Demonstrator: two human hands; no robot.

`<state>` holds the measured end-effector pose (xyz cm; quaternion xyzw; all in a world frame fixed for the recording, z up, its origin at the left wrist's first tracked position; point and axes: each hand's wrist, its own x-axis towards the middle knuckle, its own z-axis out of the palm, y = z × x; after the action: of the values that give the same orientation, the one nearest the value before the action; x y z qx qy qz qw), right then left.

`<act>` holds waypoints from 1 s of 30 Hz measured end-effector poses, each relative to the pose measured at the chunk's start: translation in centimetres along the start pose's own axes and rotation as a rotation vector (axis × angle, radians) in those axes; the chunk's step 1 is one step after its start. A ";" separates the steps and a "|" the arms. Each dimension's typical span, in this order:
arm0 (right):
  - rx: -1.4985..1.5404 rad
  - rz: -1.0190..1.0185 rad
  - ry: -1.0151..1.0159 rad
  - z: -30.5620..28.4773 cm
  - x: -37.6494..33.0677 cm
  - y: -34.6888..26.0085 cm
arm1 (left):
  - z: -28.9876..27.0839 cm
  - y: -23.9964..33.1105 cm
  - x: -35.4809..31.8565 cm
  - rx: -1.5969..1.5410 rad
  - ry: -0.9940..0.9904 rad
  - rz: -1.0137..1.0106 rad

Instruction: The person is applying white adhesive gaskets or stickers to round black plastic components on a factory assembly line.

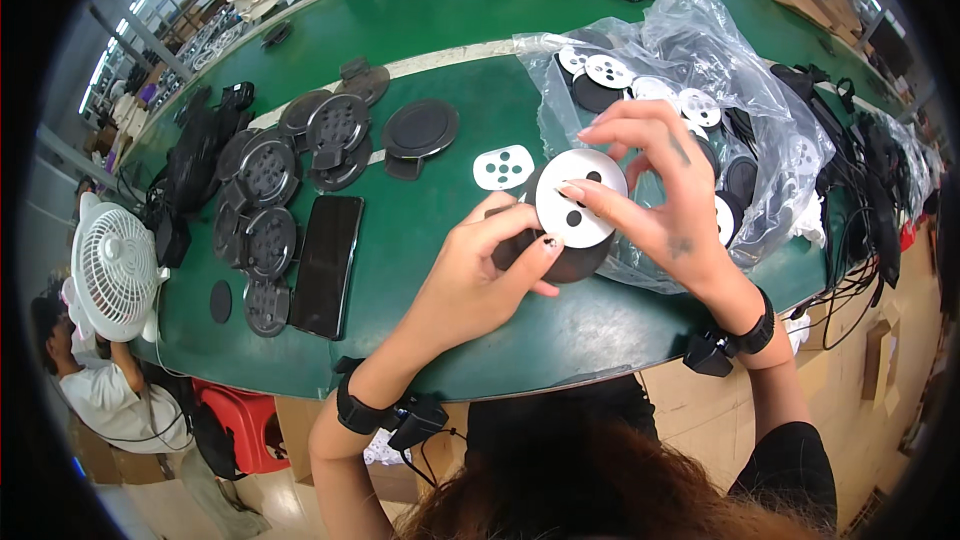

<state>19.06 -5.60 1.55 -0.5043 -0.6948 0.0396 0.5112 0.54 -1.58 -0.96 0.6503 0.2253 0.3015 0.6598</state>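
My left hand (480, 265) is closed round the lower left edge of a black round part (578, 265), its thumb on the rim of a white disc (553, 202) lying over that part. The white disc has several dark round holes. From the right, my right hand (665, 185) reaches over it, thumb flat on its face and bent fingers by its upper rim. Whether the disc is stuck to the black part I cannot tell. Left of the disc, a white rounded piece with several holes (503, 168) lies on the green table (420, 230).
A clear plastic bag (690, 35) with several black and white discs lies at the right. Black round parts (270, 170) are piled at the left beside a dark phone (327, 265). A white fan (115, 270) stands at the left edge; black cables (865, 230) hang at the right.
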 end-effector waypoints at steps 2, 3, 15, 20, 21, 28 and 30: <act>-0.150 -0.128 -0.016 -0.2 -0.1 0.0 | 0.0 -0.2 0.2 0.038 0.024 0.020; -0.295 -0.258 -0.010 -0.3 0.0 0.1 | 0.0 -0.3 0.3 0.079 0.052 0.043; -0.022 -0.119 -0.165 0.2 -1.0 -0.5 | 0.0 -0.6 0.0 0.393 0.114 0.280; 0.014 -0.113 -0.182 0.2 -1.1 -0.5 | 0.1 -0.3 -0.1 0.506 0.162 0.331; 0.031 -0.092 -0.188 0.2 -1.1 -0.5 | 0.1 -0.2 0.0 0.498 0.175 0.340; 0.054 -0.087 -0.192 0.3 -1.0 -0.6 | 0.0 -0.2 0.0 0.536 0.172 0.387; 0.071 -0.053 -0.209 0.2 -1.0 -0.7 | -0.1 -0.2 0.0 0.563 0.131 0.371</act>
<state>18.42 -6.59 1.18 -0.4603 -0.7555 0.1031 0.4546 0.46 -1.52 -1.18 0.8161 0.2196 0.3836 0.3722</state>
